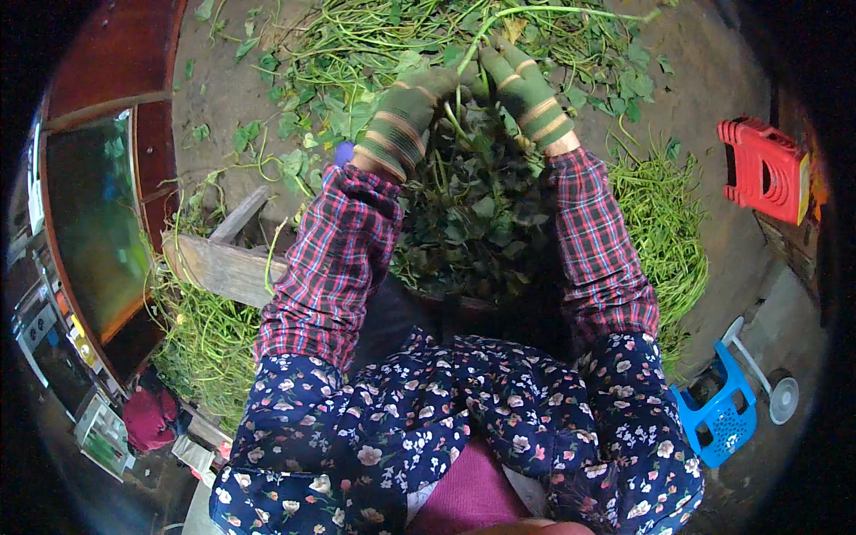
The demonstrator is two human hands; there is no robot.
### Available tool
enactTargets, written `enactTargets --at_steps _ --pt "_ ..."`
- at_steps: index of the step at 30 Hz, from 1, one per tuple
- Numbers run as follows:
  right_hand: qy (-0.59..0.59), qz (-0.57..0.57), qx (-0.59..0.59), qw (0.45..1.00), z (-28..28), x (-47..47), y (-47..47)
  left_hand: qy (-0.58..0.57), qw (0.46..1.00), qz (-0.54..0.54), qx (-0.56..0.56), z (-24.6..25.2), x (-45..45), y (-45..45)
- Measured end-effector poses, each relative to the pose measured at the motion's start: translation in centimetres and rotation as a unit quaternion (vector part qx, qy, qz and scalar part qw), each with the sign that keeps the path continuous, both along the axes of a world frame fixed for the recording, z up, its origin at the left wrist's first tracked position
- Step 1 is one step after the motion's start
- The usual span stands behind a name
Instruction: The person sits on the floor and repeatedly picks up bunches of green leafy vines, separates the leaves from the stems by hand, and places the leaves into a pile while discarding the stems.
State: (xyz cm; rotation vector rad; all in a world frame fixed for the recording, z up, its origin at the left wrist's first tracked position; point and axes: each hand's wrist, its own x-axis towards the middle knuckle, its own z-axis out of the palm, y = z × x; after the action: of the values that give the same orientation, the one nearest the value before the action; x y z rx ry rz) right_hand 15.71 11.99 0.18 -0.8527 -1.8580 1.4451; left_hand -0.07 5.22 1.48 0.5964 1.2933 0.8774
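Both hands wear green gloves with tan stripes and meet at the top middle, beyond a heap of leafy vines. My left hand [404, 117] pinches a long green vine stem [485, 30], which arches up and away to the right. Close beside it, the bent fingers of my right hand [525, 90] close on the same stem. The right thumb and the exact contact points are hidden. Below the hands, a shaded heap of dark green leaves [485, 214] lies between my forearms. More trimmed green stems and leaves [374, 47] spread over the ground just past my hands.
A wooden plank frame [217, 267] stands at left, with a pile of green stems [207, 348] behind it. Another stem pile [659, 227] lies right. Farther right are a red plastic stool [766, 167] and a blue plastic seat [722, 408]. A glass-panelled cabinet [100, 221] borders the left.
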Motion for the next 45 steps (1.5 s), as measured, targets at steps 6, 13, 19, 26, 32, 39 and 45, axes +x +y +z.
enactTargets --at_steps 6,13,19,26,32,39,45 --pt "-0.090 0.019 0.033 0.995 -0.8 0.7 0.9 0.369 0.921 0.032 0.120 0.5 1.7 -0.7" --pt "-0.356 -0.178 0.037 0.917 -1.0 3.2 4.2 0.209 0.974 -0.040 0.078 -0.7 0.4 0.2" --pt "-0.105 0.009 0.141 0.984 -1.1 1.2 2.3 0.190 0.971 -0.073 0.127 -1.6 -1.1 -0.1" --pt "-0.034 0.019 -0.042 0.998 -0.5 -0.7 0.6 0.204 0.944 -0.070 0.250 -1.8 -1.1 -0.1" --pt "-0.154 -0.027 0.069 0.985 -1.2 0.1 1.4 -0.099 0.995 0.025 0.017 -2.2 0.1 0.8" --pt "-0.152 -0.024 0.097 0.983 -0.7 1.8 2.1 0.027 0.999 -0.029 0.031 -2.2 0.9 0.0" --pt "-0.166 -0.107 0.106 0.975 -2.1 1.3 2.3 -0.213 0.974 0.024 -0.078 -0.7 1.8 0.6"
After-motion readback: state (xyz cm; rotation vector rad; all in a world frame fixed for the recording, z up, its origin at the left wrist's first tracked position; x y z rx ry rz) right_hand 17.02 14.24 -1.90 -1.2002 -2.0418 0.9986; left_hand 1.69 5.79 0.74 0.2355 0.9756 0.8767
